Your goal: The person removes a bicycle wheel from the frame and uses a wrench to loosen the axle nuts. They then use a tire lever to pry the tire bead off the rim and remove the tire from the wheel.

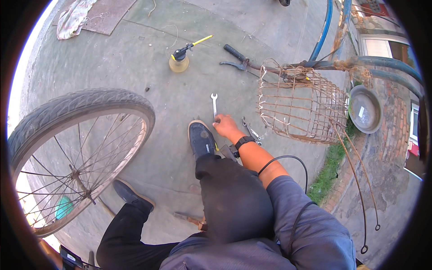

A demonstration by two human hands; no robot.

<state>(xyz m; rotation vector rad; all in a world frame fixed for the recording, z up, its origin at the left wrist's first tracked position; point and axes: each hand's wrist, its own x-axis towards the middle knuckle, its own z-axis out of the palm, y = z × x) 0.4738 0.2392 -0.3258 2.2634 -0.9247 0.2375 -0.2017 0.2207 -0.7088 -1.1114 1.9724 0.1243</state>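
Note:
My right hand (225,125) reaches down to the floor beside my right shoe (201,137), its fingers closed round the lower end of a silver open-ended wrench (214,104). The wrench's jaw points away from me. A black strap with a small device sits on my right wrist. Only a sliver of my left hand (48,252) shows at the lower left rim, below the bicycle wheel (83,96); its fingers are hidden. This wheel, with a worn black tyre and rusty spokes, stands raised at my left.
More small wrenches (252,129) lie just right of my right hand. Farther off are a spray bottle (179,64) and a handlebar grip with brake lever (236,56). A rusty wire basket (306,103) and blue frame tubes (382,63) stand right, near a metal basin (365,109).

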